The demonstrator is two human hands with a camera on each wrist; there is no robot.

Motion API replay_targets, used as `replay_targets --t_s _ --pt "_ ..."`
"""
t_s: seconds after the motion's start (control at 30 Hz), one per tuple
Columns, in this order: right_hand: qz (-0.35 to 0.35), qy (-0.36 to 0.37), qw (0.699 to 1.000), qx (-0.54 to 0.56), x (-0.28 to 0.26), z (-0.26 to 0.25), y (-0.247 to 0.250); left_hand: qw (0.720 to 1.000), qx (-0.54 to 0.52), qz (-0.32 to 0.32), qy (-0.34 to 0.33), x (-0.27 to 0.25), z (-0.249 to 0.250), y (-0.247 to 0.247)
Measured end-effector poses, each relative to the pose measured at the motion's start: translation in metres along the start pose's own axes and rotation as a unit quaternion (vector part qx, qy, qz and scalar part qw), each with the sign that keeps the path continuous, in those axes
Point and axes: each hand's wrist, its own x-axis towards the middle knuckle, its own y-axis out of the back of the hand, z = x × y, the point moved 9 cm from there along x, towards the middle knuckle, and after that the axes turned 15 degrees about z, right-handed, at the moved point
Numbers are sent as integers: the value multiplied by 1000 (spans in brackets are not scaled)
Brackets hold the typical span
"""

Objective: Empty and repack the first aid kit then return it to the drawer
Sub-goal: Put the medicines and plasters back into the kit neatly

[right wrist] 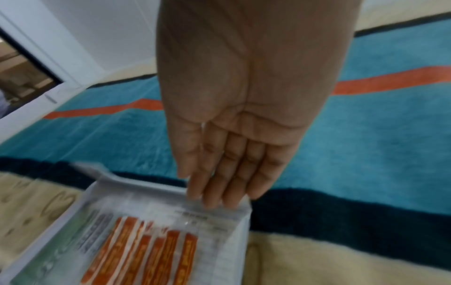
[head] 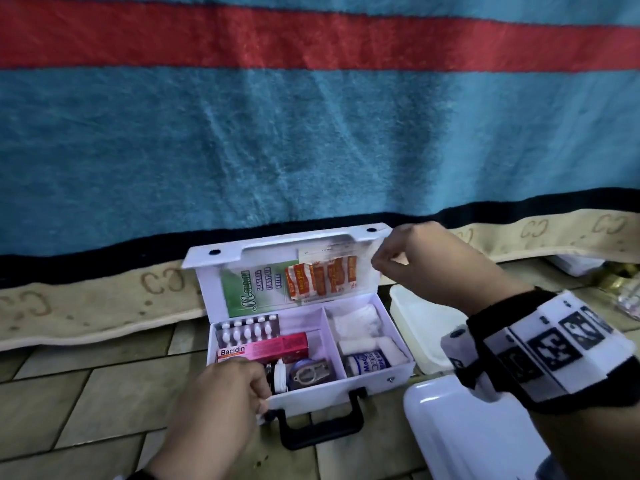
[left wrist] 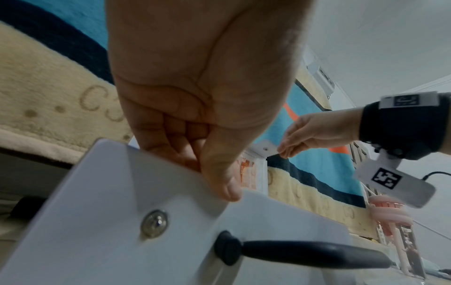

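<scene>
Two hands on the white plastic first aid kit box point(head: 363, 379), which sits open on the tiled floor. Our left hand point(head: 221, 393) pinches the near wall; our right hand point(head: 412, 258), fingers fairly straight, touches the lid's far-right corner point(right wrist: 241, 210). We'd keep the base pinned and the lid propped before lifting stuff out.

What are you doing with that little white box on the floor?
It is a first aid kit, open on the floor. The left hand grips its front edge, thumb outside. The right hand touches the top corner of the raised lid. Pills, a pink Bacidin box, gauze and plasters are all inside.
</scene>
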Motion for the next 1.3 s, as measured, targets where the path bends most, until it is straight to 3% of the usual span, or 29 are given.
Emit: replay_targets --t_s 0.17,0.27,0.4,0.47,0.63,0.87,1.3 --pt "-45 -87 994 38 -58 42 32 1000 -1 -4 -13 -4 8 7" --pt "-61 -158 985 -22 -112 89 40 1000 -4 -8 -9 -4 6 7" --pt "-242 -226 937 -109 -205 131 3 999 -18 -31 -4 -2 7 5" --pt "-289 -219 924 -118 -234 131 -10 999 -26 -47 4 -1 4 0" --pt "-203 -269 927 -165 -251 147 -13 997 -18 -78 10 5 -7 -14" --pt "-203 -239 924 -221 -253 146 -25 993 -24 -118 1 13 -9 -23" --pt "-127 -327 915 -201 -259 150 -10 997 -9 -79 -16 10 -3 -15"
